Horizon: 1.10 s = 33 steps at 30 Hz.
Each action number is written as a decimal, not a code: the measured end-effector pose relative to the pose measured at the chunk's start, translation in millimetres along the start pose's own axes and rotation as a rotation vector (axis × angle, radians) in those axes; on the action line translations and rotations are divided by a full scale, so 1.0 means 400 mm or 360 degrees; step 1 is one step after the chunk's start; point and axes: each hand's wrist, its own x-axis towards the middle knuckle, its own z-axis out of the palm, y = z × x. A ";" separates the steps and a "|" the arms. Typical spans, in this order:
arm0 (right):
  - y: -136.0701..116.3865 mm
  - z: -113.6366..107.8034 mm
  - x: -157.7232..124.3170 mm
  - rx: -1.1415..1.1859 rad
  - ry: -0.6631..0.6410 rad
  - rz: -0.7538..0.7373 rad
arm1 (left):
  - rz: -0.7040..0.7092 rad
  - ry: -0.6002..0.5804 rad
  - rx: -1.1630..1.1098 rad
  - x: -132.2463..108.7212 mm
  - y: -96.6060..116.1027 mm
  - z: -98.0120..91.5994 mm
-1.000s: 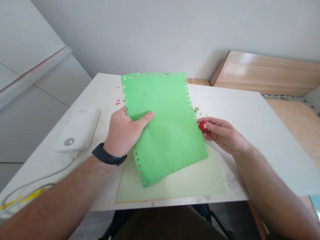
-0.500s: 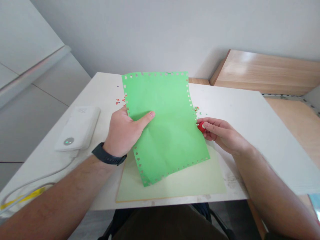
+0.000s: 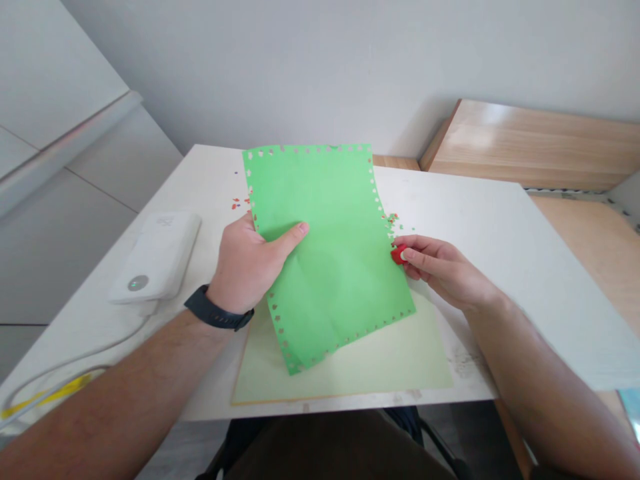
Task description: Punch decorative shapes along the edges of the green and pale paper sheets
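A person's left hand (image 3: pixel 245 267) grips a sheet of green paper (image 3: pixel 333 267) at its left edge, thumb on top, the sheet lying at a slight tilt across a pale green mat (image 3: pixel 395 367) on a white counter (image 3: pixel 475 220). Small star-shaped holes line the sheet's edges. The right hand (image 3: pixel 445 270), closed, pinches a small red punch (image 3: pixel 399 254) between fingers and thumb at the sheet's right edge (whether the paper sits inside the punch is hard to tell from this view). Tiny green and red paper scraps (image 3: pixel 393 220) lie on the counter near that edge, with more beyond the left hand. A black wristband (image 3: pixel 216 317) circles the left wrist. A white power bank (image 3: pixel 155 257) sits at the counter's left side, its white cable (image 3: pixel 75 365) trailing toward the near corner.
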 end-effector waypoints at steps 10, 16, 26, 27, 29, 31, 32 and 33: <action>0.003 -0.003 0.000 -0.0013 -0.0068 0.0028 | 0.0055 0.0046 0.0069 -0.009 0.018 -0.001; -0.005 0.001 -0.007 -0.0085 -0.0082 -0.0005 | 0.0064 0.0037 0.0021 -0.013 0.020 0.000; -0.006 0.004 -0.007 -0.0018 -0.0070 0.0035 | 0.0086 0.0069 0.0069 -0.016 0.024 -0.002; -0.006 0.004 -0.007 -0.0028 -0.0073 0.0039 | 0.0087 0.0071 0.0071 -0.016 0.025 -0.002; -0.006 0.003 -0.007 -0.0044 -0.0074 0.0045 | 0.0087 0.0072 0.0069 -0.017 0.026 -0.002; -0.007 0.003 -0.007 -0.0052 -0.0071 0.0038 | 0.0092 0.0079 0.0076 -0.017 0.027 -0.003; -0.007 0.003 -0.007 -0.0052 -0.0070 0.0034 | 0.0096 0.0083 0.0081 -0.017 0.026 -0.003; -0.007 0.003 -0.008 -0.0050 -0.0071 0.0028 | 0.0103 0.0087 0.0080 -0.017 0.026 -0.003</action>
